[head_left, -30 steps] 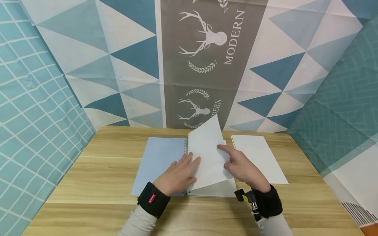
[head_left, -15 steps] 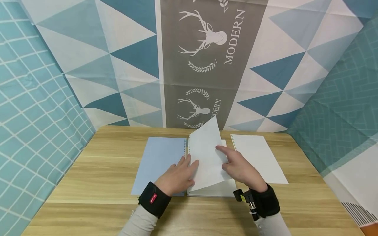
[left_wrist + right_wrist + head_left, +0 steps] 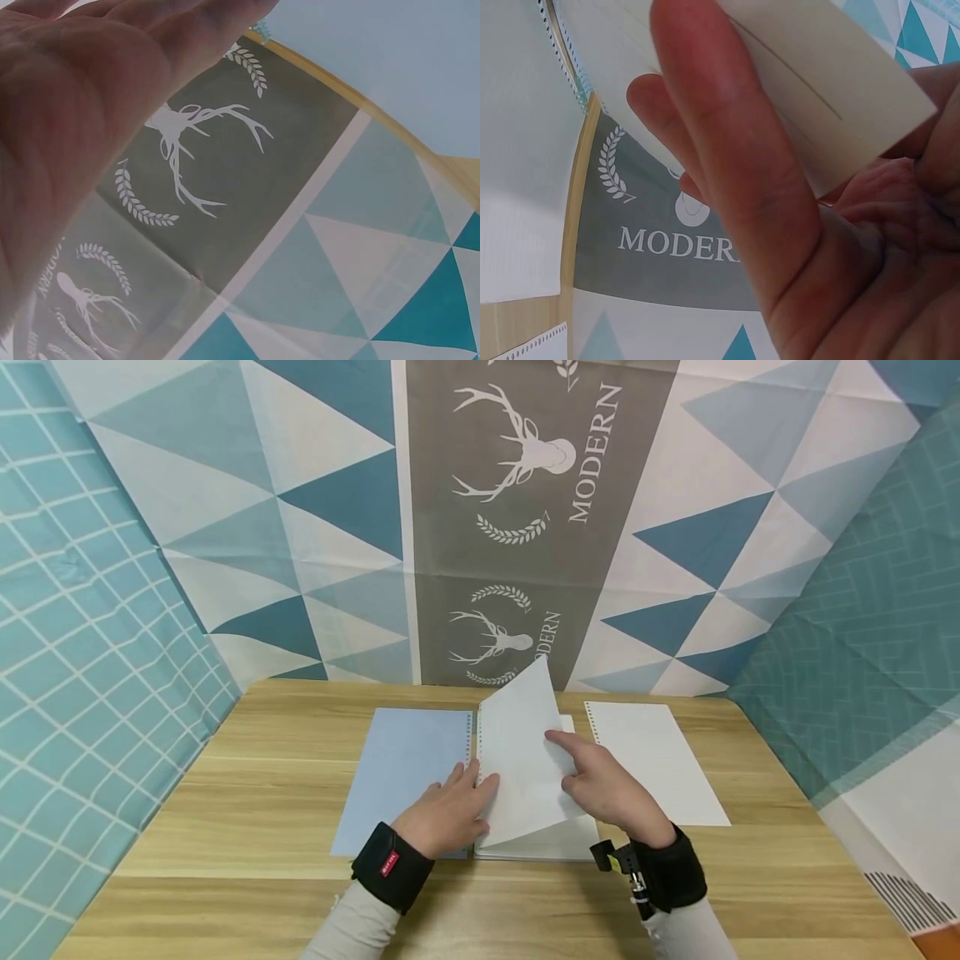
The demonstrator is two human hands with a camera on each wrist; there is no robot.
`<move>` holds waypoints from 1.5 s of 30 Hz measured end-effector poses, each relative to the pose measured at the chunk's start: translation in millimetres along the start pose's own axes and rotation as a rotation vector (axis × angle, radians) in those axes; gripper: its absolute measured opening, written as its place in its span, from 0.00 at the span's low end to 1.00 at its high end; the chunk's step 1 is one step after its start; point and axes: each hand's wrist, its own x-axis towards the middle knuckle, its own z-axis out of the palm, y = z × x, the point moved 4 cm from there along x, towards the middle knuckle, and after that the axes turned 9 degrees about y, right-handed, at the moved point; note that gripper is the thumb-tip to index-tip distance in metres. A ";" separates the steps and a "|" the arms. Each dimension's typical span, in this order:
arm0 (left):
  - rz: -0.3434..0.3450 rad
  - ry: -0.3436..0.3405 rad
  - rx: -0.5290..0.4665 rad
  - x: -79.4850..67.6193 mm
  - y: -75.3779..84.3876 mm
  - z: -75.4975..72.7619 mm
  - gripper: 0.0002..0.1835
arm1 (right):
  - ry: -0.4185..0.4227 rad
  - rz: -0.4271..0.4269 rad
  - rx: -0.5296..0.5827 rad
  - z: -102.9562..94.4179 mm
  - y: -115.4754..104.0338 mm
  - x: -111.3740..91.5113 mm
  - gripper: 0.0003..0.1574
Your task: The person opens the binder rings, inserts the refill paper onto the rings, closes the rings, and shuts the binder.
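An open ring-bound notebook lies on the table, its light blue left side flat. On its right side a white page stands partly raised, its far corner pointing up, over the pages beneath. My left hand rests at the binding with fingers spread, fingertips on the foot of the raised page. In the left wrist view only part of that hand shows. My right hand holds the raised page's right edge, index finger extended along it. The right wrist view shows paper between that hand's digits.
A loose white sheet with punched holes along its left edge lies right of the notebook, partly behind my right hand. The wooden table meets a patterned cloth backdrop at the back, with cloth walls at both sides.
My right hand has moved slightly left with the page, whose raised corner has shifted left too. My left hand has slid a little toward me along the binding.
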 end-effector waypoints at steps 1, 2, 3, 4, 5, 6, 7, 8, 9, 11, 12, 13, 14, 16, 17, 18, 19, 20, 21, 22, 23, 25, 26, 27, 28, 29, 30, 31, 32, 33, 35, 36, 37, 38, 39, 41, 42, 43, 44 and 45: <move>0.001 0.000 0.006 0.2 -0.1 0.2 0.27 | 0.001 -0.003 -0.003 0.3 0.0 0.3 0.40; 0.002 -0.002 0.012 0.3 -0.3 0.6 0.27 | 0.002 -0.005 -0.003 0.6 0.0 0.6 0.40; 0.001 -0.004 0.019 0.3 -0.4 0.8 0.27 | 0.002 -0.010 -0.005 0.7 -0.4 0.9 0.40; 0.000 -0.005 0.023 0.5 -0.4 0.8 0.27 | 0.001 -0.016 -0.007 1.0 -0.6 1.0 0.41; 0.000 -0.004 0.024 0.5 -0.4 0.8 0.27 | 0.002 -0.018 -0.005 1.2 -0.5 1.2 0.41; -0.001 -0.005 0.024 0.4 -0.5 0.9 0.27 | 0.002 -0.022 -0.002 1.6 -0.3 1.4 0.41; -0.003 -0.008 0.021 0.4 -0.7 1.3 0.27 | 0.003 -0.025 0.000 2.0 0.1 1.6 0.41; -0.005 -0.011 0.017 0.3 -0.9 1.6 0.27 | 0.003 -0.031 0.000 2.2 0.1 1.6 0.41; -0.007 -0.015 0.011 0.3 -1.1 2.0 0.27 | 0.002 -0.036 0.001 2.5 0.2 1.4 0.41; -0.012 -0.021 0.002 0.5 -1.7 3.0 0.27 | 0.002 -0.038 0.002 2.9 1.1 1.5 0.41; -0.015 -0.024 -0.003 0.6 -2.1 3.7 0.27 | 0.002 -0.040 -0.002 2.9 1.4 1.5 0.41; -0.017 -0.026 -0.006 0.7 -2.5 4.0 0.27 | 0.002 -0.039 -0.008 2.8 1.7 1.6 0.41; -0.020 -0.027 -0.008 1.0 -2.8 4.4 0.27 | 0.001 -0.038 -0.012 2.6 1.9 1.6 0.41; -0.027 -0.031 -0.012 1.4 -3.4 5.0 0.28 | 0.003 -0.032 -0.021 1.9 2.6 1.9 0.40; -0.031 -0.034 -0.015 1.6 -3.8 5.7 0.28 | 0.005 -0.029 -0.023 1.4 2.6 2.0 0.40; -0.033 -0.035 -0.017 1.6 -4.0 5.9 0.28 | 0.005 -0.028 -0.028 1.0 2.9 2.1 0.40; -0.037 -0.036 -0.019 1.6 -4.2 6.2 0.28 | 0.006 -0.024 -0.028 0.7 2.9 2.0 0.40; -0.040 -0.037 -0.021 1.6 -4.3 6.4 0.28 | 0.007 -0.023 -0.029 0.4 3.0 2.0 0.40; -0.041 -0.037 -0.021 1.5 -4.3 6.5 0.27 | 0.008 -0.023 -0.030 0.2 2.8 1.9 0.40; -0.040 -0.035 -0.020 1.5 -4.4 6.9 0.27 | 0.008 -0.026 -0.031 0.1 2.6 1.6 0.40; -0.040 -0.033 -0.020 1.5 -4.5 7.1 0.26 | 0.007 -0.028 -0.031 0.0 2.1 1.3 0.40; -0.040 -0.028 -0.020 1.3 -4.6 6.9 0.25 | 0.004 -0.037 -0.035 0.2 1.0 0.8 0.40; -0.041 -0.027 -0.018 1.3 -4.6 6.8 0.25 | 0.003 -0.045 -0.038 0.4 0.5 0.7 0.40; -0.043 -0.026 -0.018 1.2 -4.8 7.2 0.25 | 0.002 -0.049 -0.038 0.7 0.1 0.8 0.40; -0.044 -0.025 -0.016 1.1 -4.9 7.3 0.26 | 0.002 -0.055 -0.040 1.1 -0.3 0.9 0.40; -0.045 -0.024 -0.014 1.0 -4.9 7.3 0.26 | 0.002 -0.057 -0.041 1.6 -0.3 1.3 0.40; -0.047 -0.024 -0.011 0.8 -4.9 7.3 0.27 | 0.003 -0.059 -0.042 2.2 -0.1 1.7 0.40; -0.047 -0.025 -0.007 0.7 -4.8 7.5 0.27 | 0.005 -0.065 -0.047 2.6 -0.3 2.2 0.40; -0.047 -0.025 -0.002 0.7 -4.7 7.6 0.28 | 0.007 -0.063 -0.046 3.0 0.2 2.7 0.40; -0.046 -0.026 0.002 0.7 -4.5 7.7 0.28 | 0.011 -0.061 -0.044 3.5 0.7 3.2 0.40; -0.043 -0.027 0.009 0.9 -4.2 8.0 0.29 | 0.017 -0.059 -0.043 3.6 1.3 3.8 0.40; -0.043 -0.028 0.010 1.0 -4.1 8.3 0.29 | 0.021 -0.060 -0.043 3.4 1.8 4.0 0.40; -0.042 -0.027 0.012 1.2 -3.9 8.5 0.28 | 0.024 -0.060 -0.040 3.3 2.3 4.2 0.40; -0.041 -0.026 0.015 1.3 -3.8 8.7 0.28 | 0.027 -0.054 -0.033 3.2 3.0 4.3 0.40; -0.041 -0.024 0.017 1.4 -3.7 8.8 0.28 | 0.029 -0.053 -0.031 3.1 3.2 4.4 0.40; -0.043 -0.021 0.021 1.3 -3.7 9.3 0.27 | 0.031 -0.051 -0.026 2.9 3.6 4.6 0.39; -0.044 -0.020 0.024 1.3 -3.7 9.6 0.27 | 0.031 -0.056 -0.028 2.9 3.2 4.7 0.39; -0.044 -0.019 0.026 1.4 -3.7 9.8 0.27 | 0.031 -0.054 -0.024 2.9 3.3 4.7 0.39; -0.045 -0.019 0.028 1.4 -3.7 10.0 0.27 | 0.030 -0.059 -0.028 2.8 2.7 4.6 0.39; -0.047 -0.020 0.027 1.5 -3.7 10.2 0.27 | 0.029 -0.056 -0.027 2.8 2.8 4.6 0.39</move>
